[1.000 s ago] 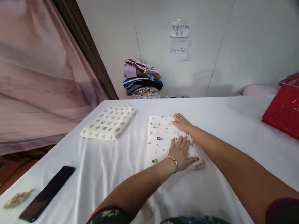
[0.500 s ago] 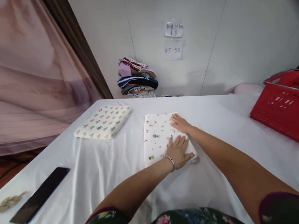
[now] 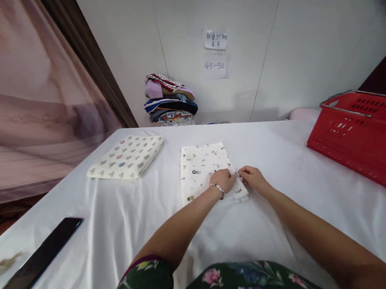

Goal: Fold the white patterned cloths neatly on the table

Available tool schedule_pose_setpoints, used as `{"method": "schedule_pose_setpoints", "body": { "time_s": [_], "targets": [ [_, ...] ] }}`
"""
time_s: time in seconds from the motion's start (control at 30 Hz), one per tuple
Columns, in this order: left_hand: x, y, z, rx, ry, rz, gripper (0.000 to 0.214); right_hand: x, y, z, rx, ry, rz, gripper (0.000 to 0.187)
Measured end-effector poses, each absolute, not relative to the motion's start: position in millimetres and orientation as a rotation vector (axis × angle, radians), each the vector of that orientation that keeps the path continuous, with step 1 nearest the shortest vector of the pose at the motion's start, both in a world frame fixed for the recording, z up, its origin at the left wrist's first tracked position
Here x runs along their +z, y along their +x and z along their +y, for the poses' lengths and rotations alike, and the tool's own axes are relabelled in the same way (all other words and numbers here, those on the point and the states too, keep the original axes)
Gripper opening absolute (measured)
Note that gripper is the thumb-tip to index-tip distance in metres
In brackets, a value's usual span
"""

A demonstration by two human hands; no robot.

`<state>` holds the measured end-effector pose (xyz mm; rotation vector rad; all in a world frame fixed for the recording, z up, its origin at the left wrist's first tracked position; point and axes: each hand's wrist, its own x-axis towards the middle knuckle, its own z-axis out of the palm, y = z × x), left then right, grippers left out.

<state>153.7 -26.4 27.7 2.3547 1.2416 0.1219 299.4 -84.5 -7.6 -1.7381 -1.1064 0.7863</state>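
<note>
A folded white cloth with small printed figures [image 3: 201, 168] lies flat on the white-covered table [image 3: 280, 165] in front of me. My left hand [image 3: 222, 179], with a thin bracelet at the wrist, has its fingers curled and pinched on the cloth's right edge. My right hand [image 3: 253, 177] is right beside it, fingers pinched on the same edge. The two hands almost touch. A second folded cloth, cream with small tree shapes [image 3: 127, 157], lies further left, apart from both hands.
A red plastic basket [image 3: 361, 137] stands at the right side of the table. A black phone [image 3: 40, 256] and a small braided cord [image 3: 3, 265] lie near the left front edge. Stacked folded clothes [image 3: 170, 100] sit against the back wall, a pink curtain [image 3: 27, 99] hangs left.
Both hands lay flat on the printed cloth before; now they have drawn together at its right edge with fingers pinched. The camera has turned to the right.
</note>
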Motion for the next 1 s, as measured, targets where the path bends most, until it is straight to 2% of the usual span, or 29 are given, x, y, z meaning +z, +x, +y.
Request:
{"method": "schedule_pose_setpoints", "body": {
  "time_s": [0.27, 0.5, 0.83, 1.0],
  "targets": [
    [36, 167, -19, -0.017, 2.204, 1.336, 0.025, -17, 284, -94, 0.863, -1.596, -1.013, 0.020],
    [40, 171, -20, -0.078, 2.026, 1.401, 0.027, -23, 284, -98, 0.865, -1.571, -0.979, 0.020],
    [35, 177, -14, 0.107, 2.049, 1.299, 0.019, -25, 283, -96, 0.879, -1.517, -1.047, 0.017],
    [29, 177, -16, 0.163, 2.038, 1.286, 0.018, -22, 285, -100, 0.903, -1.563, -1.059, 0.024]
  ]
}}
